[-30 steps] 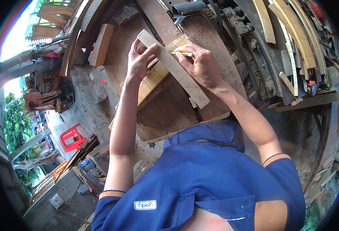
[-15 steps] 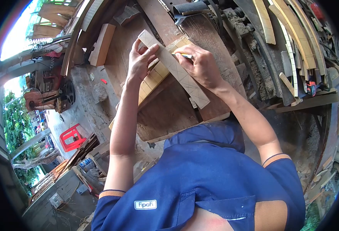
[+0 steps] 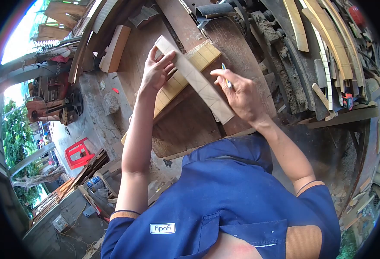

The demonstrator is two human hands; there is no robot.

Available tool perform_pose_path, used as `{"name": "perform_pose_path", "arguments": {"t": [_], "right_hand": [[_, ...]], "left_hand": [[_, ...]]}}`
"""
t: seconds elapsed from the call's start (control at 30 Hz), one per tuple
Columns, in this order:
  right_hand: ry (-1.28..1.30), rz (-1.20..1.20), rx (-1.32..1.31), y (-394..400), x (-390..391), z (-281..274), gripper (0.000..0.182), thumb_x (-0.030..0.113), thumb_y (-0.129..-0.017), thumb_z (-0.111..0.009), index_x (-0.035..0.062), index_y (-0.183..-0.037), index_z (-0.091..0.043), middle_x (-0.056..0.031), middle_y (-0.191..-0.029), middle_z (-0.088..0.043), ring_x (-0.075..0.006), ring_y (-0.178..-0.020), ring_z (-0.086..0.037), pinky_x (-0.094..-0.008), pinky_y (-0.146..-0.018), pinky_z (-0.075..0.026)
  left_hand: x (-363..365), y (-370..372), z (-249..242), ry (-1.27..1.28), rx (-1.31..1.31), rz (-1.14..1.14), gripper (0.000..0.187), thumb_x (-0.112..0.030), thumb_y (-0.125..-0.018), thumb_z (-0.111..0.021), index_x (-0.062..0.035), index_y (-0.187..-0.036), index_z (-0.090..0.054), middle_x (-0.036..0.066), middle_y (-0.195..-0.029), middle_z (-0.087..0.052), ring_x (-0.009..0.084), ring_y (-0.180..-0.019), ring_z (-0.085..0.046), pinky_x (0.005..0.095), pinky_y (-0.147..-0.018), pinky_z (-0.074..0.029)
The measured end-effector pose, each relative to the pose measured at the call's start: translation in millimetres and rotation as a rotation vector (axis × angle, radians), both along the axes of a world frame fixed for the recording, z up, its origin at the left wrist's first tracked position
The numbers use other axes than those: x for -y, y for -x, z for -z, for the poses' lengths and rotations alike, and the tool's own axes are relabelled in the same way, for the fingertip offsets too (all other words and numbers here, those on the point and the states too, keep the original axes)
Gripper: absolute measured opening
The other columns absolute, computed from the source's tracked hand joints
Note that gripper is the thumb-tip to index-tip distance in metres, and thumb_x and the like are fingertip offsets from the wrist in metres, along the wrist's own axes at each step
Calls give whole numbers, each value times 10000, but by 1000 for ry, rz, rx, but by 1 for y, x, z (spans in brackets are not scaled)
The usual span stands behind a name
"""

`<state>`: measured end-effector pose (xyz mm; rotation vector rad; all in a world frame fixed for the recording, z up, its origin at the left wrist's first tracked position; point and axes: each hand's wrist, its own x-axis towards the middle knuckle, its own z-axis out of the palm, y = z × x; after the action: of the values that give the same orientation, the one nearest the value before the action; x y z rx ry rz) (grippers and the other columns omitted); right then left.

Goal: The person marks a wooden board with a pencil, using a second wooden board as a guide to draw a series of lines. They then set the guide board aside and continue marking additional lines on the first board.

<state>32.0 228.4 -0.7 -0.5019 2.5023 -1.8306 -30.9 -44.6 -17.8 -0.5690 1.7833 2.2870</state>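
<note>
My left hand (image 3: 156,74) grips the upper end of a pale wooden strip (image 3: 197,81), thumb on the near face and fingers around the edge. Pencil lines cross the strip, which slants down to the right. Beneath it, crossing the other way, lies a yellowish wooden piece (image 3: 204,55) with evenly spaced marks. A slim pen or pencil (image 3: 226,74) is held between the fingers of my right hand (image 3: 243,96), just right of the strip. Its exact kind is too small to make out.
Both wood pieces are over a brown wooden work surface (image 3: 190,129). A wood block (image 3: 115,49) stands at the upper left. Curved, marked wood pieces (image 3: 328,34) are stacked at the right, near a tape measure (image 3: 348,101). A red plastic stool (image 3: 78,153) is on the floor.
My right hand has drawn back down and right from the strip, with the pen or pencil now tilted upward. The strip appears turned a little, showing different lines.
</note>
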Motion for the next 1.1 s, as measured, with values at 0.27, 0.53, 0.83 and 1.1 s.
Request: {"name": "perform_pose_path", "arguments": {"t": [0.27, 0.53, 0.83, 1.1], "right_hand": [[22, -21, 38, -42, 8, -3, 184, 155, -1002, -582, 70, -1151, -650, -149, -954, -714, -321, -826, -716, -389, -686, -576], [-46, -77, -47, -50, 10, 6, 255, 76, -928, -657, 13, -1175, -654, -155, -1002, -693, -322, -876, -705, -393, -763, -583], [-76, -47, -74, -48, 9, 10, 286, 64, -913, -667, 6, -1193, -651, -168, -997, -689, -333, -884, -705, -395, -757, -588], [-68, -58, -34, -48, 9, 10, 283, 52, -914, -659, 1, -1192, -650, -170, -1004, -687, -332, -886, -700, -395, -773, -583]], "left_hand": [[17, -15, -5, -16, -15, -75, 618, -31, -891, -743, -141, -1417, -439, 69, -1170, -657, 145, -931, -696, 273, -767, -591], [21, -16, -4, 24, -17, -48, 684, -42, -878, -760, -143, -1454, -405, 61, -1146, -670, 150, -952, -693, 279, -772, -584], [19, -10, 2, 47, -10, -44, 714, -51, -874, -768, -137, -1470, -385, 58, -1136, -685, 144, -968, -690, 269, -756, -574], [16, -10, -1, 65, -4, -51, 716, -58, -870, -775, -134, -1467, -386, 53, -1130, -688, 138, -970, -688, 258, -745, -569]]}}
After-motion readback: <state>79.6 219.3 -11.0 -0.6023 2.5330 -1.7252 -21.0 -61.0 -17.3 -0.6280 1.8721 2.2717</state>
